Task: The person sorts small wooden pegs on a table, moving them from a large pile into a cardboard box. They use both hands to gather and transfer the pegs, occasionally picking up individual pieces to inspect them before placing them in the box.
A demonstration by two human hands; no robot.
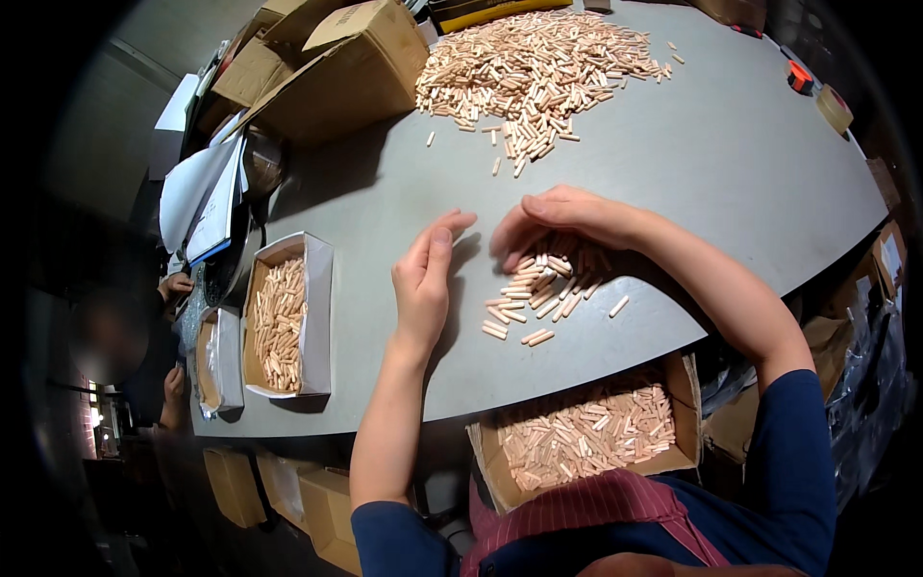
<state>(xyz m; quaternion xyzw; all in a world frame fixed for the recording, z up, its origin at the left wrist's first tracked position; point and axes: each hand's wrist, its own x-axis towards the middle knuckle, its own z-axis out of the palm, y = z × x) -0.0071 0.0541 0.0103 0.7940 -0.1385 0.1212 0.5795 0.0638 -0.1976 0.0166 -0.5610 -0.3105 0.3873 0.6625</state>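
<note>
My right hand (572,216) curves over the far side of a small pile of short wooden dowels (553,288), fingers bent and pointing left. Some dowels lie partly hidden beneath its palm and wrist. To the left of the pile my left hand (423,279) hovers with its fingers loosely stretched, holding nothing. A large heap of the same dowels (538,82) spreads over the far part of the grey table (663,192). Below the near table edge, against my body, a cardboard box (685,409) holds many more dowels.
A white-sided box (317,317) of dowels stands at the left, beside a smaller box (228,361). Large open cartons (356,82) and papers (207,197) crowd the far left. Tape (835,109) and an orange-black tool (799,77) lie far right. Another person's hand (175,383) shows left.
</note>
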